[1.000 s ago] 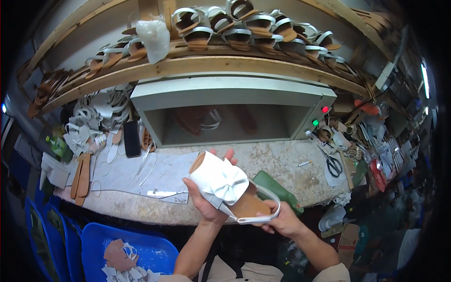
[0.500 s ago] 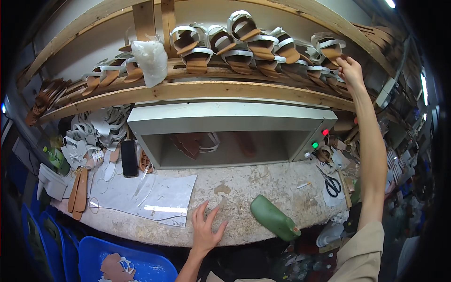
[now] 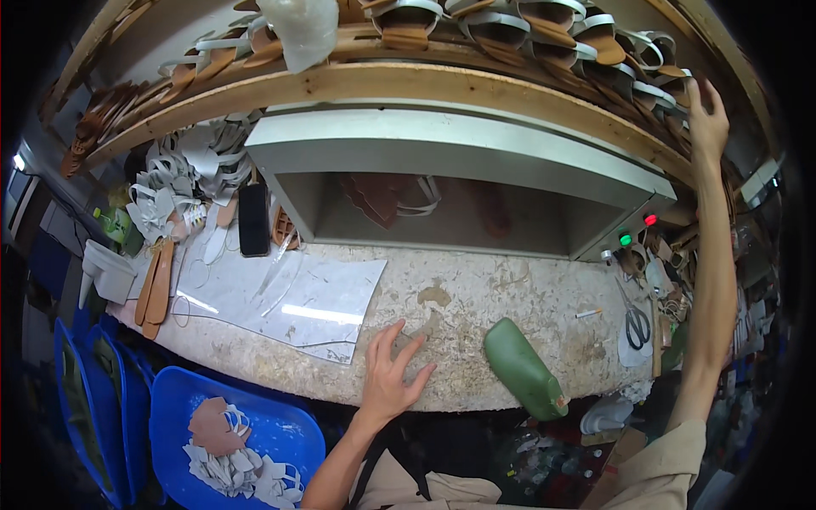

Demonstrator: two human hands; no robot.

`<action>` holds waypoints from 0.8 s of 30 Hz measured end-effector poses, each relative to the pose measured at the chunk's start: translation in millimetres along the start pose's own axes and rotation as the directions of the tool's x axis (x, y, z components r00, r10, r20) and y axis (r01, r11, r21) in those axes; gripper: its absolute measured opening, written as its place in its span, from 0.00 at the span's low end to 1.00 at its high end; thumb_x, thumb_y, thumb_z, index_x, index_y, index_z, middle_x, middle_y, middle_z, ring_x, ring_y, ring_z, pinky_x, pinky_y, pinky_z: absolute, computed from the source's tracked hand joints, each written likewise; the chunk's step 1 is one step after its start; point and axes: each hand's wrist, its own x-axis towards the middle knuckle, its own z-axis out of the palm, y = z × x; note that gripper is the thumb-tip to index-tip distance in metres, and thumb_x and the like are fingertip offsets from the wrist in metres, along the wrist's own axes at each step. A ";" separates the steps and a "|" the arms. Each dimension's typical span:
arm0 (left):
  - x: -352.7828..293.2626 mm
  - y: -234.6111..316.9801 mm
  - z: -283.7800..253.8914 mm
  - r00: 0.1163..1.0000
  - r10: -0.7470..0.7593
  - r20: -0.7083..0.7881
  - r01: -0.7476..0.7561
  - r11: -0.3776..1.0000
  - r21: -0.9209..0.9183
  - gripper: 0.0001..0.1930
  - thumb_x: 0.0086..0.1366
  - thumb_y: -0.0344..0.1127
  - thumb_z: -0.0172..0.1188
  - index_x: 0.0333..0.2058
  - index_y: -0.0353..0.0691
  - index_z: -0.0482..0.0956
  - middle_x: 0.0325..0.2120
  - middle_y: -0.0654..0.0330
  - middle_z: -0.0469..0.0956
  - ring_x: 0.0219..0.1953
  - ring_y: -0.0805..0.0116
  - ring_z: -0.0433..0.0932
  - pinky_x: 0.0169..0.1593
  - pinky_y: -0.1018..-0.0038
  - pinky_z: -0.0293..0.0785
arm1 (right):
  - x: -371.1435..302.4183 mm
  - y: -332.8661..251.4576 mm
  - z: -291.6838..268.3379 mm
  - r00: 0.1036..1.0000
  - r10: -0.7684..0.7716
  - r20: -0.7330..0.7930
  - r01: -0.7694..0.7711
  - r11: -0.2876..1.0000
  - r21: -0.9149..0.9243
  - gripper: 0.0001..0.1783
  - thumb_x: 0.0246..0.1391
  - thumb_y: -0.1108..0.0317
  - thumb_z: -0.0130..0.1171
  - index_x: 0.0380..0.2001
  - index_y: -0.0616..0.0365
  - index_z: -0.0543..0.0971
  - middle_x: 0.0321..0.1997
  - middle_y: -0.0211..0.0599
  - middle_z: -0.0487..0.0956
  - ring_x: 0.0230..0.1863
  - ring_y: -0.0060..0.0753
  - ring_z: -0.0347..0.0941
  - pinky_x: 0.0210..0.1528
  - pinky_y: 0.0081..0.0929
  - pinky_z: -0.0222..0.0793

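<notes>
View moved closer since earlier; right hand (image 3: 707, 119) kept raised, fingers spread, at sandals (image 3: 646, 72) on wooden shelf (image 3: 442, 81). Left hand (image 3: 393, 374) laid flat, open, on worktop (image 3: 510, 297) beside green shoe last (image 3: 524, 367).

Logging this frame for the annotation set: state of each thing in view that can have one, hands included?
left hand: open, fingers spread, flat on the bench top
right hand: raised to the sandals on the upper shelf, grip unclear
green bottle: lying on its side
green indicator light: lit
red indicator light: lit
scissors: lying flat, blades closed
phone: screen dark
blue bin: holds scraps
</notes>
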 end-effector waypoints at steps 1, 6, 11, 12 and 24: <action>-1.2 -0.6 -1.3 1.000 -0.006 0.003 0.006 1.000 0.001 0.25 0.56 0.38 0.74 0.52 0.40 0.81 0.63 0.45 0.67 0.64 0.42 0.65 0.67 0.53 0.62 | -22.0 -8.1 -0.7 0.992 -0.113 -0.055 0.120 0.981 0.150 0.21 0.64 0.56 0.64 0.57 0.54 0.81 0.48 0.32 0.84 0.44 0.15 0.77 0.50 0.19 0.73; -2.6 -4.4 0.7 1.000 0.001 -0.007 0.000 1.000 0.004 0.24 0.56 0.38 0.73 0.51 0.40 0.82 0.62 0.46 0.68 0.63 0.43 0.66 0.66 0.53 0.63 | -197.0 -113.2 -18.1 0.598 -0.219 0.771 0.046 0.970 0.240 0.12 0.59 0.70 0.66 0.45 0.60 0.84 0.40 0.35 0.84 0.35 0.18 0.78 0.36 0.17 0.72; -3.3 -4.8 0.5 1.000 0.000 -0.007 0.000 1.000 0.020 0.21 0.56 0.36 0.73 0.49 0.39 0.83 0.61 0.46 0.69 0.63 0.43 0.67 0.65 0.54 0.64 | -292.0 -85.6 81.3 0.247 0.207 0.947 -0.028 0.978 -0.207 0.30 0.53 0.49 0.68 0.52 0.60 0.82 0.45 0.49 0.85 0.46 0.52 0.82 0.51 0.42 0.76; -3.5 -5.1 0.8 1.000 -0.003 -0.013 0.003 1.000 0.017 0.21 0.56 0.36 0.73 0.49 0.39 0.83 0.61 0.46 0.69 0.63 0.43 0.67 0.65 0.54 0.64 | -303.7 -82.2 96.3 0.347 0.268 0.899 -0.057 0.962 -0.265 0.30 0.53 0.48 0.68 0.52 0.60 0.82 0.48 0.51 0.84 0.51 0.50 0.81 0.54 0.41 0.76; -1.0 -1.8 5.3 1.000 0.009 -0.008 -0.009 0.999 0.042 0.19 0.57 0.35 0.73 0.47 0.38 0.84 0.59 0.46 0.71 0.60 0.44 0.69 0.63 0.55 0.66 | -325.9 -46.7 152.1 0.515 0.272 0.813 0.041 0.939 -0.341 0.33 0.51 0.45 0.66 0.52 0.59 0.80 0.51 0.57 0.82 0.55 0.52 0.79 0.60 0.47 0.73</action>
